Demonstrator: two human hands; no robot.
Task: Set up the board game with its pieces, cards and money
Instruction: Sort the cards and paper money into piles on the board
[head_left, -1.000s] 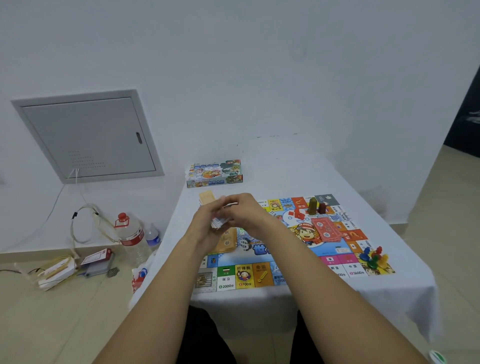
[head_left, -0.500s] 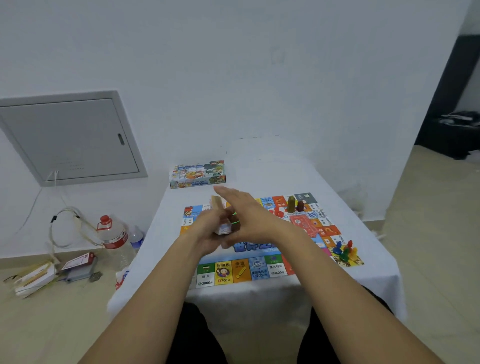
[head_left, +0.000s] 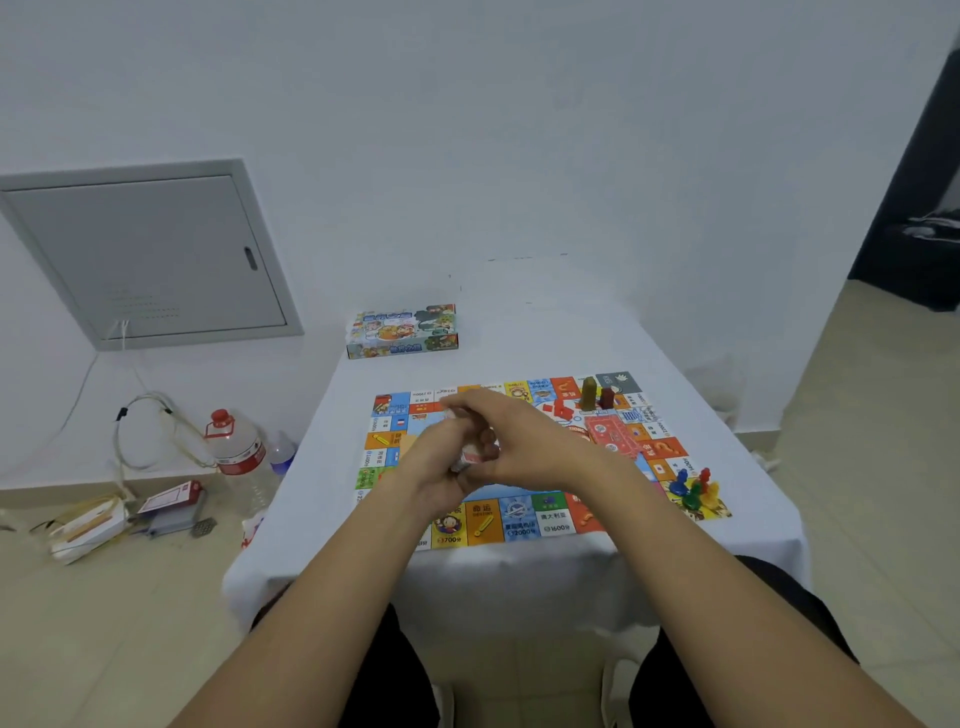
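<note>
The colourful game board (head_left: 519, 519) lies open on the white table (head_left: 545, 332). Over its middle, my left hand (head_left: 441, 467) and my right hand (head_left: 524, 447) meet and hold a small stack of cards (head_left: 474, 457) between them; most of the stack is hidden by fingers. Red card deck (head_left: 605, 434) lies on the board's right half. A tall gold piece (head_left: 588, 392) and a dark red piece (head_left: 607, 397) stand near the far right corner. Several coloured pawns (head_left: 693, 488) cluster at the near right corner. Small red houses (head_left: 560, 410) lie beyond my right hand.
The game box (head_left: 402, 332) stands at the table's far left. On the floor to the left are a large water bottle (head_left: 236, 447), a smaller bottle (head_left: 283, 454), cables and boxes (head_left: 171, 512). A grey wall panel (head_left: 150, 254) is at left.
The camera view has swung left and right. My hands stay together over the board with the cards, and my right fingers, spread half a second ago, now curl onto the stack.
</note>
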